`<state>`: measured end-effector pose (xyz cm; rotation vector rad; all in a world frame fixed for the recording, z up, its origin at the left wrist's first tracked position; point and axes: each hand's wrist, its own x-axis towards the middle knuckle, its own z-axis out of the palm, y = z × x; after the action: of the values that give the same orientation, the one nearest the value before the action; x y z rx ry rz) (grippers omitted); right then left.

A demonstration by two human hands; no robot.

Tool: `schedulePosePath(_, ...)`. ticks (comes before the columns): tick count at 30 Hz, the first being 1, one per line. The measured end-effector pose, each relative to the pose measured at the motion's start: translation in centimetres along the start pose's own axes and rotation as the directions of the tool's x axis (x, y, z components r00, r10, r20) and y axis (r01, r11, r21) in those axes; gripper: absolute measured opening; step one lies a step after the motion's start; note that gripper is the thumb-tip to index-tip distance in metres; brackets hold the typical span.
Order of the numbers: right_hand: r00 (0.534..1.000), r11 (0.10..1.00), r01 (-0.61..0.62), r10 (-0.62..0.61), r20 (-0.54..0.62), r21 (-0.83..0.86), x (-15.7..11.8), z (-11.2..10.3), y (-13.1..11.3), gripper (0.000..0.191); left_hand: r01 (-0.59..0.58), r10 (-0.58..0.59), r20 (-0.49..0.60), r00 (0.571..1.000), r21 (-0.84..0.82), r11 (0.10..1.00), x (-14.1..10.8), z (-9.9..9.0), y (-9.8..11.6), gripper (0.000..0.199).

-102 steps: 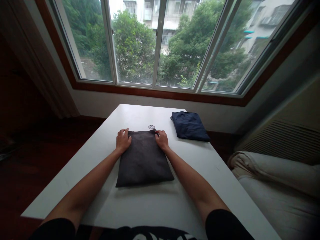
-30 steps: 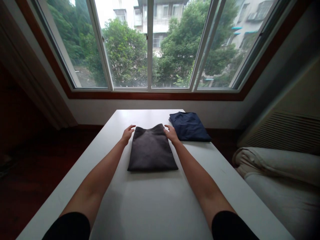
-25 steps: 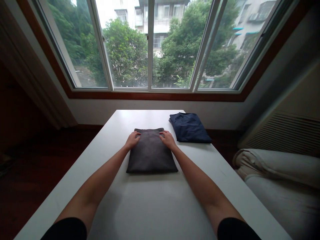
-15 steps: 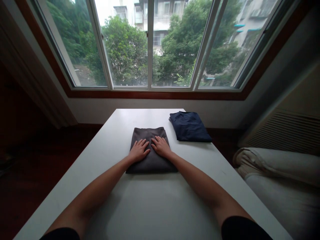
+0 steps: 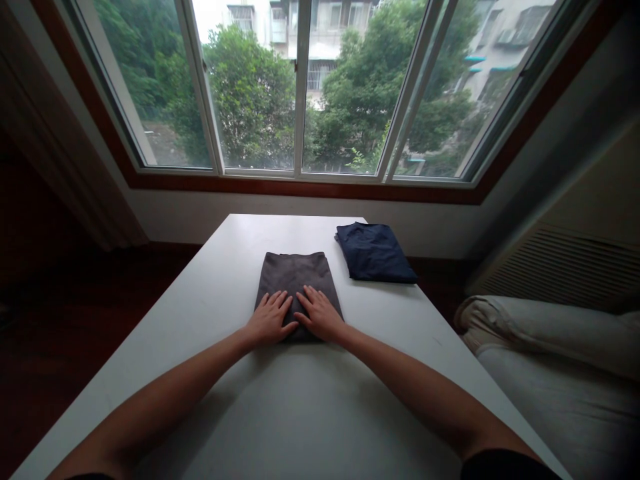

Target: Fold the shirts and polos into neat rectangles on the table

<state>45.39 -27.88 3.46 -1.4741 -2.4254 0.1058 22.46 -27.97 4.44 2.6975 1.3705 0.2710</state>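
Where hands [image 5: 270, 319] [image 5: 320, 315] rest, squarish gray cloth [image 5: 296, 272] lies flat.

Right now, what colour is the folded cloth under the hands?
Dark brownish grey, plain; the folded cloth shows best in the head view.

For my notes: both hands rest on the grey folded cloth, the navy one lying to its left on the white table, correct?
Wrong side: the head view shows the navy cloth on the white table to the right of the grey folded cloth, on which the left hand and right hand rest.
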Motion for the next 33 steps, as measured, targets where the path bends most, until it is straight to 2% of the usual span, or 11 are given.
schedulePosePath(5, 1.0, 1.0, -0.004, 0.004, -0.027, 0.005, -1.9, 0.5, -0.6, 0.076, -0.056, 0.053, -0.075, 0.996, -0.026, 0.998, -1.2, 0.6, -0.5, 0.08)
schedulePosePath(14, 0.999, 1.0, -0.017, 0.016, -0.044, -0.007, -2.2, -0.3, -0.6, 0.075, -0.01, 0.007, -0.085, 0.996, -0.032, 0.999, -1.5, 0.8, -0.5, 0.077)
schedulePosePath(20, 0.994, 0.997, 0.067, -0.07, -0.085, -0.038, -2.3, -1.5, -1.0, 0.077, 0.023, -0.027, -0.111, 0.993, -0.042, 0.999, -1.3, 1.0, -1.5, 0.069)
schedulePosePath(24, 0.999, 0.999, 0.045, -0.045, -0.024, -0.009, -2.1, -1.0, 0.0, 0.071, 0.075, -0.082, -0.125, 0.989, -0.066, 0.995, -1.2, 0.8, -3.1, 0.065)
schedulePosePath(29, 0.998, 0.999, -0.032, 0.031, -0.053, -0.015, -1.6, -0.8, 2.5, 0.065, 0.119, -0.129, -0.095, 0.987, -0.104, 0.987, -0.9, 0.8, -4.9, 0.063)
schedulePosePath(33, 0.994, 0.998, -0.059, 0.056, -0.092, -0.021, -1.6, -0.8, 3.5, 0.063, 0.136, -0.148, -0.095, 0.984, -0.12, 0.983, -0.8, 1.1, -5.5, 0.064)
